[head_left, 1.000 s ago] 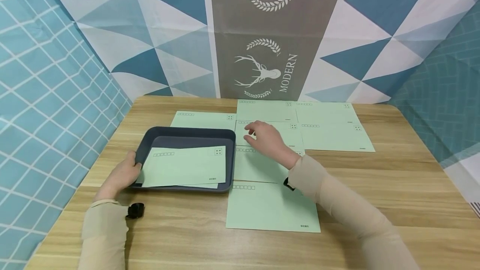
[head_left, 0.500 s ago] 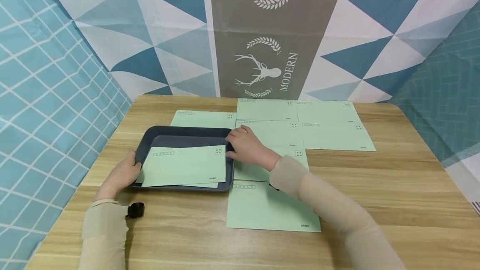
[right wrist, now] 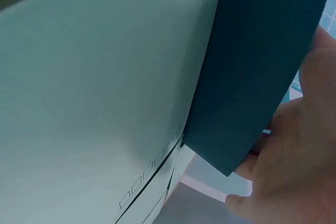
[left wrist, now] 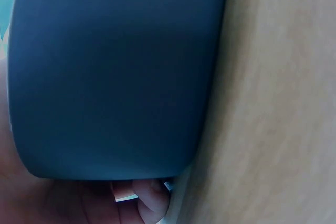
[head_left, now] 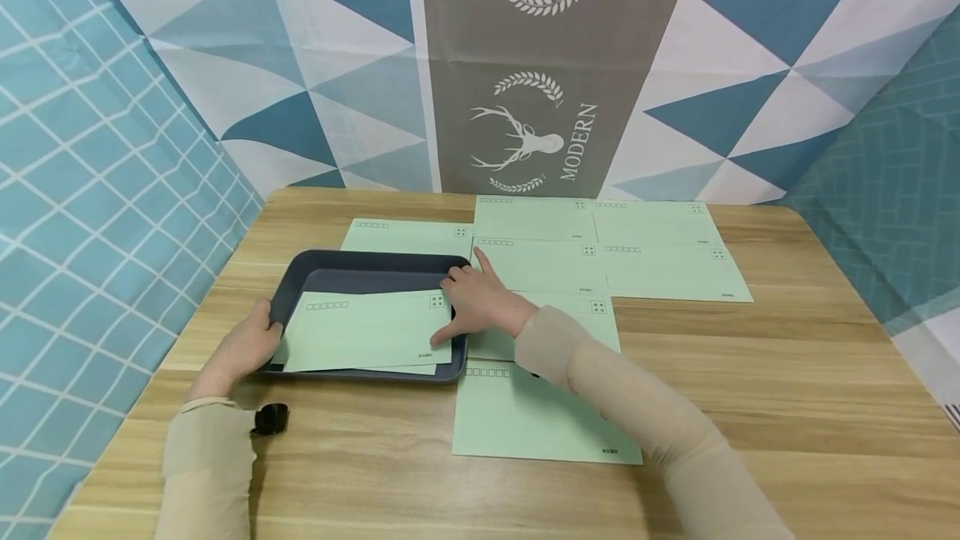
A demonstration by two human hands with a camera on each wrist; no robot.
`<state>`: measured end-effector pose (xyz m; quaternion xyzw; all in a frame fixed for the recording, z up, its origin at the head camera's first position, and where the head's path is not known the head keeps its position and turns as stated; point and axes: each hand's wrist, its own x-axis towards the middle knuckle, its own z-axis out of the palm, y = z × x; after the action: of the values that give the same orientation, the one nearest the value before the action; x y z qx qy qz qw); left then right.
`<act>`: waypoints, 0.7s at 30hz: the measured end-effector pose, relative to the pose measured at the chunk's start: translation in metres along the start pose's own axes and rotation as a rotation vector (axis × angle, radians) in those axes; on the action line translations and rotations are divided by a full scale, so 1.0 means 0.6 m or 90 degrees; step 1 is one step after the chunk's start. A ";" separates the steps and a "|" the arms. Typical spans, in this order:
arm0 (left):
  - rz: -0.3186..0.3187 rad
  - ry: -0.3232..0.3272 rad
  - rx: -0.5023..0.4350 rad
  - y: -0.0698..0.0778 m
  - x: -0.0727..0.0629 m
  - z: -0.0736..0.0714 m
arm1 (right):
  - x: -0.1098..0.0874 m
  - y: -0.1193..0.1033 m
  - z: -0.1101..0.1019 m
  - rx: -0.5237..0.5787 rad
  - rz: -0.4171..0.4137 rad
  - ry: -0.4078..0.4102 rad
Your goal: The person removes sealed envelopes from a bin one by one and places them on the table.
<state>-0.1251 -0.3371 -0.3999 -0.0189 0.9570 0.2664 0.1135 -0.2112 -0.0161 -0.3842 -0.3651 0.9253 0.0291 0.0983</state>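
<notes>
A dark grey-blue tray (head_left: 360, 261) stands at the left of the table, with green envelopes (head_left: 360, 332) lying overlapped inside it. My left hand (head_left: 243, 348) grips the tray's left rim, its thumb over the edge; the left wrist view shows curled fingers (left wrist: 152, 198) past the tray's wall (left wrist: 110, 77). Over the right rim reaches my right hand (head_left: 480, 298), fingers spread. Its thumb is over the top envelope's right end and its other fingers are near that envelope's upper right corner. Whether the thumb touches the paper is unclear.
More green envelopes lie flat on the wooden table (head_left: 337, 457): one partly behind the tray (head_left: 412, 233), a column right of it ending in a near envelope (head_left: 540, 419), and two at far right (head_left: 667, 273). Patterned cloth (head_left: 517, 65) hangs behind the table.
My right hand has moved left and slightly toward me, from above the middle envelopes to over the tray's right rim, and its fingers have spread. My left hand and the tray stay put.
</notes>
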 end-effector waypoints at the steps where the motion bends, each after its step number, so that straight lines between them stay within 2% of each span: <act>1: 0.000 0.000 0.000 0.000 0.000 0.000 | 0.001 -0.001 0.000 -0.003 0.002 -0.001; 11: -0.007 -0.008 0.000 -0.001 0.004 0.001 | 0.006 -0.006 0.002 -0.005 0.026 -0.024; 21: -0.008 -0.012 0.006 0.002 0.002 0.000 | 0.006 -0.009 0.008 0.011 0.037 0.018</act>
<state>-0.1265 -0.3362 -0.3995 -0.0222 0.9570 0.2613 0.1242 -0.2090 -0.0219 -0.3896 -0.3372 0.9372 0.0185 0.0876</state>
